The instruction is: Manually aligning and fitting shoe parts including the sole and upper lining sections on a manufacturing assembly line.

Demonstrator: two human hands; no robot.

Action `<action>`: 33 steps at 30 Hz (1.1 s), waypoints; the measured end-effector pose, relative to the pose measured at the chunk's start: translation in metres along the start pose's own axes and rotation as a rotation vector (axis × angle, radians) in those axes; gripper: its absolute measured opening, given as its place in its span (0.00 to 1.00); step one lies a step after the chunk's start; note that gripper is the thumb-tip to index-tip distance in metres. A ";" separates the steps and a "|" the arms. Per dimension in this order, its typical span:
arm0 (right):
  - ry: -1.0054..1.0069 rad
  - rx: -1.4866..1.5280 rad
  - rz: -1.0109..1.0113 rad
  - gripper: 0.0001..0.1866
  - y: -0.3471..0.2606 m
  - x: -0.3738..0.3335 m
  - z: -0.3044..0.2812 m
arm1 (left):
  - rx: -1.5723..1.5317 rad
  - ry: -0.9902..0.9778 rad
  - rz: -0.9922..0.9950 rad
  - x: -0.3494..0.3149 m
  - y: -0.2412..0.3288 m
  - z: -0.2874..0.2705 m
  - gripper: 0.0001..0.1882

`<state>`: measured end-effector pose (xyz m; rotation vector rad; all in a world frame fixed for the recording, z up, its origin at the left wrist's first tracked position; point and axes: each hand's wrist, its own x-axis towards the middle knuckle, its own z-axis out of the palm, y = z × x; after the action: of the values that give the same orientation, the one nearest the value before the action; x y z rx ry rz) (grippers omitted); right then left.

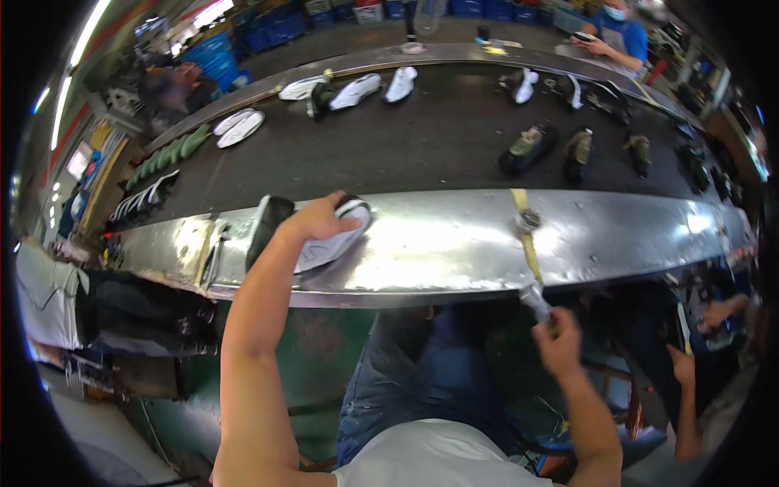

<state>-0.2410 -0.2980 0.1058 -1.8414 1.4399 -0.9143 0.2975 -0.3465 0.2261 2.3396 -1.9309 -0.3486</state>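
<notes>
Left hand (326, 219), fingers closed, held a white shoe (329, 252) at the desk (438, 243); right hand (558, 341) pinched a blurred pale object (535, 301). Steadying seemed in hand; next required a firm hold.

From far away I see a white cloth shirt (438, 456) that looks round at the bottom. Below it are dark blue cloth trousers (381, 377) with folds and little pale specks. The left arm (256, 333) and right arm (595, 418) are bare, and so are the left hand (324, 219) and right hand (560, 345).
</notes>
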 end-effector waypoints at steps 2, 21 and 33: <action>-0.215 0.284 0.268 0.16 0.011 -0.067 0.031 | -0.110 -0.209 0.004 0.014 0.009 0.006 0.45; -0.918 0.157 0.186 0.15 -0.063 -0.181 0.021 | -1.573 -0.082 0.100 -0.295 0.104 0.237 0.47; -1.239 0.619 0.653 0.15 -0.117 -0.136 0.070 | -1.095 0.053 0.167 -0.312 0.090 0.224 0.27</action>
<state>-0.1424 -0.1363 0.1411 -0.9526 0.6966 0.1712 0.1051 -0.0424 0.0647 1.4289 -1.3224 -0.9911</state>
